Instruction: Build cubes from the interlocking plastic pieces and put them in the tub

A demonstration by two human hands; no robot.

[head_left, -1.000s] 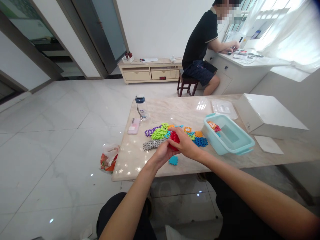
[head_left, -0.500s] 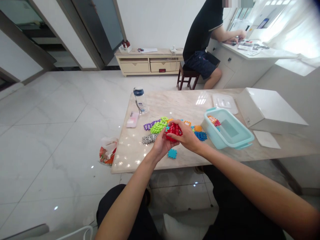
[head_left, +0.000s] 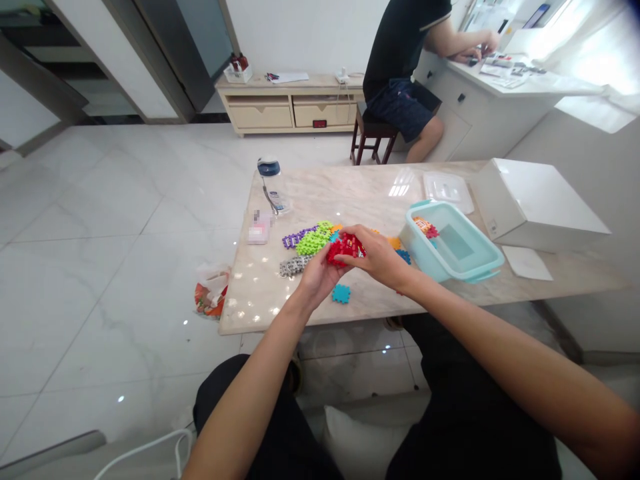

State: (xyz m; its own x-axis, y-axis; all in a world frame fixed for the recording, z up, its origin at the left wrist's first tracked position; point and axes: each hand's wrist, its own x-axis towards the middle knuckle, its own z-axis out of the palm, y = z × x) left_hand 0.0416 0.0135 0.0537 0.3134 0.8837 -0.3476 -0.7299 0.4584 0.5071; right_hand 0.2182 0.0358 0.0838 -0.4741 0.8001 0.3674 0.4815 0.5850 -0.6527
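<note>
Both my hands meet over the marble table (head_left: 360, 193) and grip a stack of red toothed plastic tiles (head_left: 345, 247). My left hand (head_left: 315, 277) holds the stack from below and the left, its fingers curled round it. From the right, my right hand (head_left: 377, 257) closes over the top of the stack. Behind them lie green tiles (head_left: 313, 241), purple tiles (head_left: 295, 237), a grey strip of tiles (head_left: 293, 266) and orange and blue tiles (head_left: 400, 250). A single teal tile (head_left: 341, 293) lies just below my hands.
A light blue plastic tub (head_left: 453, 250) with a few tiles in it stands right of my hands, its clear lid (head_left: 447, 190) behind it. A white box (head_left: 537, 207), a water bottle (head_left: 270, 180) and a pink packet (head_left: 259, 228) also lie on the table. Another person sits at a far desk.
My hands have stayed together on the red tiles, turning them slightly. The camera has tilted down, so everything has shifted up in the picture.
</note>
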